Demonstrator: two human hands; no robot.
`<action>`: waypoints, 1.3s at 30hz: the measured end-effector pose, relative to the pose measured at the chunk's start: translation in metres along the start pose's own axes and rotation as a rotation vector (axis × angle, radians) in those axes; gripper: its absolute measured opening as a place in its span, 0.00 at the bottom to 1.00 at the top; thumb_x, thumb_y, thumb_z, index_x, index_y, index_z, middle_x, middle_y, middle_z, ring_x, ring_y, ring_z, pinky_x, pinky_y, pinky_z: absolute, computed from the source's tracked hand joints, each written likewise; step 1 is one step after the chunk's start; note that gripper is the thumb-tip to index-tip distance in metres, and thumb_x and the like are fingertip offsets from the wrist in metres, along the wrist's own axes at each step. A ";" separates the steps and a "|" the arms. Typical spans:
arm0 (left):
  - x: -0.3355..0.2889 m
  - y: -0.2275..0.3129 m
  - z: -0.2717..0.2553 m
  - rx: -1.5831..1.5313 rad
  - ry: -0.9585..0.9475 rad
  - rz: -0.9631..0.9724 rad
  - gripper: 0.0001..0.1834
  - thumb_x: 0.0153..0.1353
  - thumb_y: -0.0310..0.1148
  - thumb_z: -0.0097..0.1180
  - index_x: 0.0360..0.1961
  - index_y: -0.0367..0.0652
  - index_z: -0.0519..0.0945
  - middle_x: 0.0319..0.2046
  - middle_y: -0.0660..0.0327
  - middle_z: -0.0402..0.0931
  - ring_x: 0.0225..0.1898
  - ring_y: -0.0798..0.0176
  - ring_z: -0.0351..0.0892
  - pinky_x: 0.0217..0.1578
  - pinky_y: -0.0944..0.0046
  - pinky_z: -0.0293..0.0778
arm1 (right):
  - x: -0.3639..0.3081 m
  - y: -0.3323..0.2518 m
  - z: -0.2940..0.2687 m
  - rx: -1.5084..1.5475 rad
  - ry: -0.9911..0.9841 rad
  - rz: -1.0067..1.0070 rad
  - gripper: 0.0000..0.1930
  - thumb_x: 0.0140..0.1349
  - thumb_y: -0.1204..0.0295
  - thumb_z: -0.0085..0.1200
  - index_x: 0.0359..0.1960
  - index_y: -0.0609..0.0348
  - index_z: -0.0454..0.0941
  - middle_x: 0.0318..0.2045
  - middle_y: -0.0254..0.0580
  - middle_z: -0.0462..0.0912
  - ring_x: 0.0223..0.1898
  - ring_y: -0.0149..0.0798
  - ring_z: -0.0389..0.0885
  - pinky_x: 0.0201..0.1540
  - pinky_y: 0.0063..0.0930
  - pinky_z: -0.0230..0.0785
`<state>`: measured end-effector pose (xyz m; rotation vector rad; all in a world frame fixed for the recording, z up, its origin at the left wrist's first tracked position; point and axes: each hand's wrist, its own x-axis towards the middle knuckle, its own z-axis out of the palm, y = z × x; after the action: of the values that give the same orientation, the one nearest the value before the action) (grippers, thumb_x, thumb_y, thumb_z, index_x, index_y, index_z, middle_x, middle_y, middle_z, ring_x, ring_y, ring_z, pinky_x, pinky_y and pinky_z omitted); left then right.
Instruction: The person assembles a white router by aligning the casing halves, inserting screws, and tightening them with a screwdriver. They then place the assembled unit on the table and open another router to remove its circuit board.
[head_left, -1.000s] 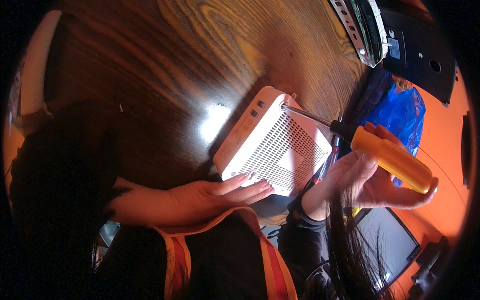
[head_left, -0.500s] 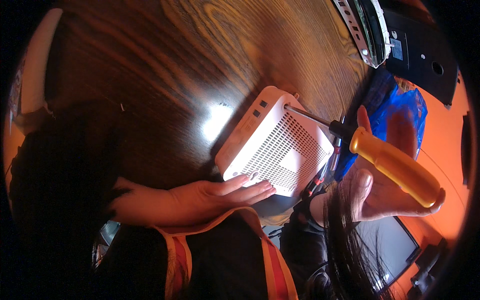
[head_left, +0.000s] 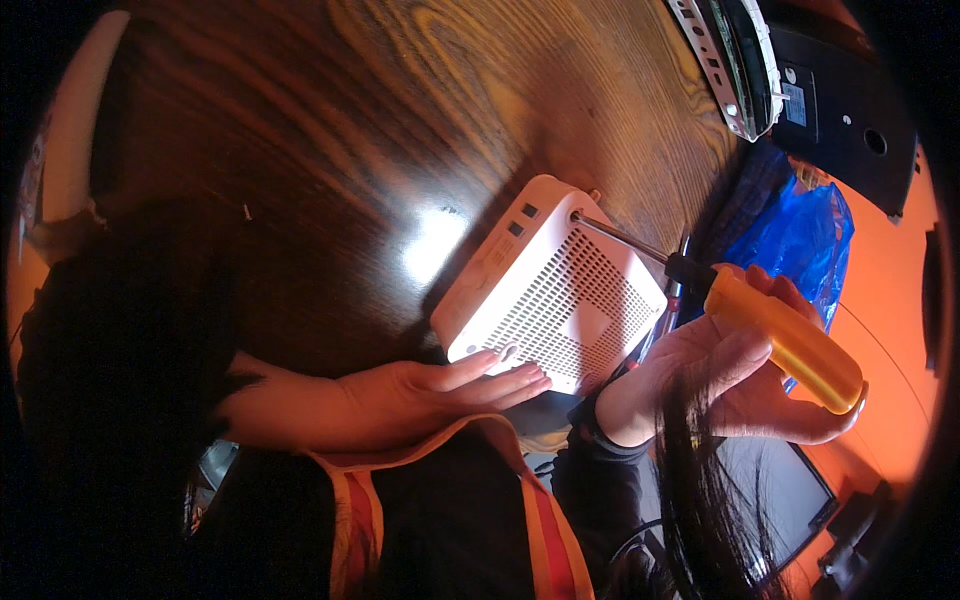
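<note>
A white router-like box (head_left: pixel 480 285) with a perforated face and two square ports on its side rests tilted on the wooden table. My left hand (head_left: pixel 440 395) lies with fingers stretched along its near lower edge, the fingertips touching the perforated face. In my right hand (head_left: pixel 735 375) is a screwdriver (head_left: pixel 790 345) with a thick yellow handle; my fingers and thumb are around the handle. Its metal shaft slants left, and the tip sits in a hole at the box's upper corner. The hole's inside is hidden.
More screwdrivers (head_left: pixel 672 300) lie just beyond the box, partly behind my right hand. A blue plastic bag (head_left: pixel 800 235) sits at the right. Farther back are an opened white casing (head_left: pixel 735 70) and a black panel (head_left: pixel 850 120). A small screw-like piece (head_left: pixel 247 212) lies on the dark table (head_left: pixel 330 160).
My right hand's fingers have closed around the yellow handle, which was resting on a spread palm. The screwdriver's handle has shifted slightly. My left hand and the box hold nearly still.
</note>
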<state>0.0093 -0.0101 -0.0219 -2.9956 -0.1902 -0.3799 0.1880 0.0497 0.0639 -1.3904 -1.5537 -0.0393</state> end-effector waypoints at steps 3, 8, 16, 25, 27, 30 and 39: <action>-0.001 0.000 -0.001 0.012 -0.016 0.004 0.32 0.61 0.49 0.30 0.65 0.52 0.50 0.66 0.58 0.44 0.67 0.56 0.39 0.64 0.51 0.36 | 0.001 0.004 -0.002 0.200 -0.061 0.021 0.38 0.53 0.67 0.57 0.58 0.55 0.41 0.34 0.64 0.72 0.28 0.50 0.79 0.29 0.35 0.77; 0.000 0.002 -0.001 -0.047 -0.014 -0.020 0.31 0.61 0.49 0.30 0.65 0.52 0.49 0.66 0.58 0.42 0.67 0.56 0.38 0.64 0.53 0.36 | -0.006 0.010 -0.001 0.609 -0.412 0.040 0.29 0.55 0.71 0.55 0.53 0.64 0.53 0.37 0.68 0.74 0.36 0.55 0.79 0.40 0.40 0.73; 0.000 0.003 0.000 0.022 0.025 -0.023 0.33 0.59 0.52 0.28 0.65 0.53 0.52 0.66 0.61 0.46 0.67 0.59 0.41 0.62 0.46 0.35 | -0.003 0.002 0.006 0.327 -0.168 0.110 0.30 0.53 0.71 0.58 0.54 0.57 0.54 0.37 0.64 0.75 0.35 0.54 0.80 0.38 0.41 0.75; 0.001 0.005 -0.003 0.032 -0.009 -0.036 0.34 0.60 0.55 0.26 0.66 0.54 0.49 0.66 0.58 0.44 0.67 0.55 0.39 0.63 0.50 0.37 | 0.006 -0.007 0.007 0.024 -0.026 0.031 0.40 0.50 0.69 0.62 0.60 0.41 0.47 0.36 0.61 0.76 0.32 0.53 0.80 0.35 0.43 0.78; 0.001 0.005 -0.004 0.028 -0.009 -0.030 0.34 0.60 0.55 0.26 0.66 0.54 0.49 0.66 0.58 0.44 0.67 0.55 0.39 0.63 0.50 0.37 | 0.003 -0.007 0.007 0.151 -0.082 0.050 0.40 0.51 0.70 0.61 0.60 0.40 0.46 0.37 0.62 0.75 0.33 0.53 0.80 0.34 0.43 0.78; 0.001 0.005 -0.004 0.015 -0.011 -0.022 0.34 0.60 0.55 0.26 0.66 0.54 0.49 0.66 0.58 0.43 0.67 0.55 0.39 0.64 0.50 0.36 | -0.001 -0.004 0.007 0.204 -0.117 0.084 0.40 0.52 0.71 0.60 0.60 0.39 0.44 0.38 0.62 0.75 0.34 0.52 0.80 0.34 0.43 0.78; 0.001 0.004 -0.004 0.000 -0.014 -0.017 0.31 0.62 0.51 0.25 0.66 0.53 0.48 0.66 0.57 0.43 0.68 0.55 0.38 0.64 0.52 0.37 | -0.001 -0.004 0.002 0.163 -0.146 0.049 0.42 0.54 0.75 0.57 0.62 0.36 0.39 0.42 0.63 0.73 0.38 0.52 0.79 0.34 0.43 0.79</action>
<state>0.0095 -0.0147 -0.0183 -2.9997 -0.2167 -0.3602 0.1837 0.0487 0.0638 -1.3253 -1.6031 0.2187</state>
